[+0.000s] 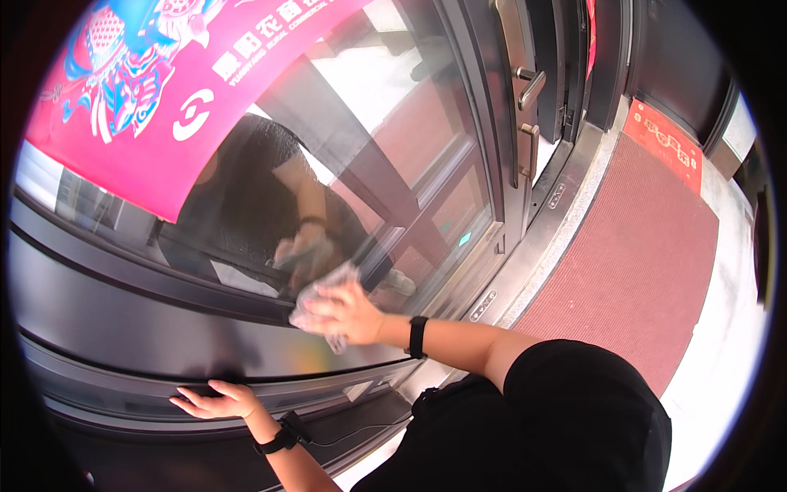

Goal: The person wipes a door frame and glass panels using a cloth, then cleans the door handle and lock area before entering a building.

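My right hand (pixel 351 312) presses a crumpled pale cloth (pixel 305 307) against the lower part of a dark-framed glass door panel (pixel 246 246), near the bottom frame rail. Parts of the cloth lie hidden under my fingers. My reflection shows in the glass just beyond it. Lower down at the left, my left hand (pixel 218 403) is beside the dark metal frame ledge (pixel 135 384), palm turned up and fingers apart, with nothing in it. Whether its fingertips touch the ledge I cannot tell. Black bands circle both my wrists.
A pink printed poster (pixel 166 154) with writing covers the upper left glass. Metal door handles (pixel 530 92) stick out at the upper right. A reddish ribbed mat (pixel 627 246) lies beyond the metal threshold (pixel 522 264). A thin cable (pixel 356 428) trails from near my left wrist.
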Motion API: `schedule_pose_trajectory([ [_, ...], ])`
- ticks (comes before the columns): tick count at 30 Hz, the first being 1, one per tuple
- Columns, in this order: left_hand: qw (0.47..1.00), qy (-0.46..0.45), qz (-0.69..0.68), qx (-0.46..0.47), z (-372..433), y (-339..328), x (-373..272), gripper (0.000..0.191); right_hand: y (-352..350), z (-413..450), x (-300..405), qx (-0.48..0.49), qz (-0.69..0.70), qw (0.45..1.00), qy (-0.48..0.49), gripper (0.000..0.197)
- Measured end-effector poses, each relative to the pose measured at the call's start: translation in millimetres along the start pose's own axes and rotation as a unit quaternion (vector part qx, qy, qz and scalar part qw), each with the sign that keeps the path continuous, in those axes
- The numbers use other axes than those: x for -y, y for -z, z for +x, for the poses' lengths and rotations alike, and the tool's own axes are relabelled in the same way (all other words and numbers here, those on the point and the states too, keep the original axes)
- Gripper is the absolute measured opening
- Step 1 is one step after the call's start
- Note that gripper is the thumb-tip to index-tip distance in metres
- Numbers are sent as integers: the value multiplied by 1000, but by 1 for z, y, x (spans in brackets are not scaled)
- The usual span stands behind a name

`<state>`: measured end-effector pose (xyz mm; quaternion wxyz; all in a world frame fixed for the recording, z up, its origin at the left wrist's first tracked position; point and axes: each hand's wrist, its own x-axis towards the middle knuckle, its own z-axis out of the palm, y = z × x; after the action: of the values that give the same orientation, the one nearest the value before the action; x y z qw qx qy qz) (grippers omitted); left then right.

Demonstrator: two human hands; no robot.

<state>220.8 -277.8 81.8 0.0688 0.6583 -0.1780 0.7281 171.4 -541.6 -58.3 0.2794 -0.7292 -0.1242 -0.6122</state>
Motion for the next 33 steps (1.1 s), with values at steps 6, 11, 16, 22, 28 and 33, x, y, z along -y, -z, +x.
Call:
schedule_pose_trajectory([
  [6,1000,2,-17,15,-7,-1,4,63,37,-17,-54,45,-100,993,45,44],
  [11,1000,15,-12,16,-3,0,-1,61,110,26,-161,-163,-204,964,-46,38],
  [16,999,19,-22,19,-2,-6,-5,63,181,39,-272,-305,-154,914,-218,58],
  [22,1000,13,-9,11,-1,-2,-3,64,121,20,-218,-287,-196,909,-231,69],
  [28,1000,5,-11,12,-2,-5,-7,62,30,-25,-69,-67,79,986,-127,51],
  [33,999,-6,17,34,-1,2,-4,63,6,-38,8,59,95,987,-111,40],
])
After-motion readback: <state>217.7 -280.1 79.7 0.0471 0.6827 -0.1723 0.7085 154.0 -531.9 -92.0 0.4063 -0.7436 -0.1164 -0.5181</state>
